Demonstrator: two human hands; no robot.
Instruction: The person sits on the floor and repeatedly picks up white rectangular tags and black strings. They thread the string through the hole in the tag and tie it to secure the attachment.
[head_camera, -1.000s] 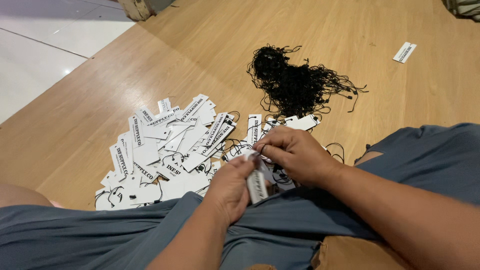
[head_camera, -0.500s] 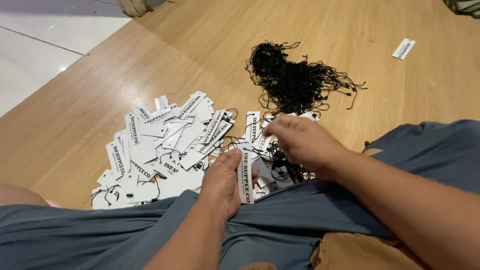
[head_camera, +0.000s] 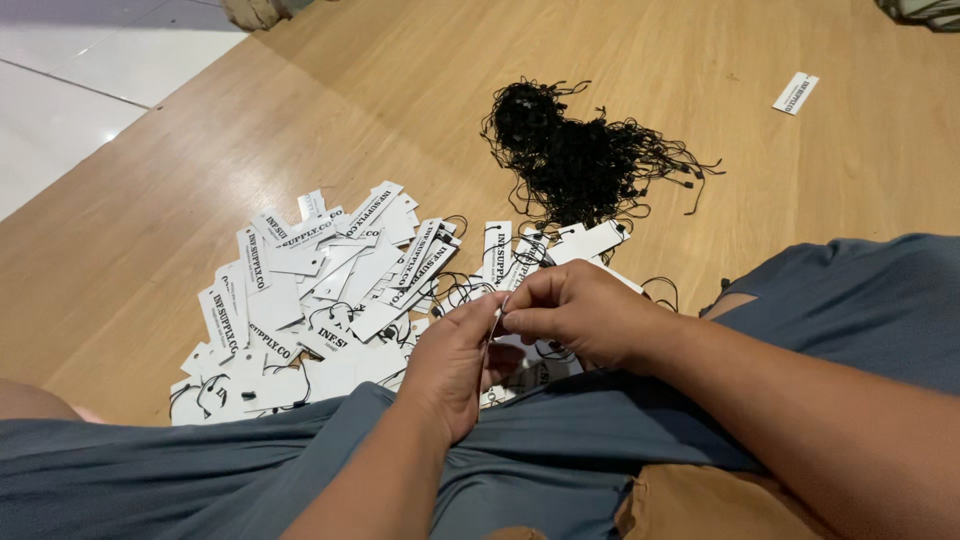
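Note:
My left hand grips a white paper tag edge-on, just above my lap. My right hand pinches at the top of that same tag, fingertips meeting those of the left hand; a thin black string seems to be between them, but it is too small to be sure. A pile of white printed tags with black strings lies on the wooden floor to the left of my hands. A tangled heap of loose black strings sits farther ahead.
My legs in grey-blue cloth frame the spot, right knee raised at the right. One stray white tag lies far right on the floor. White tiles border the wood at the upper left.
The tag in my left hand has turned from face-on to edge-on. My right hand has come back down from the pile onto the top of the tag.

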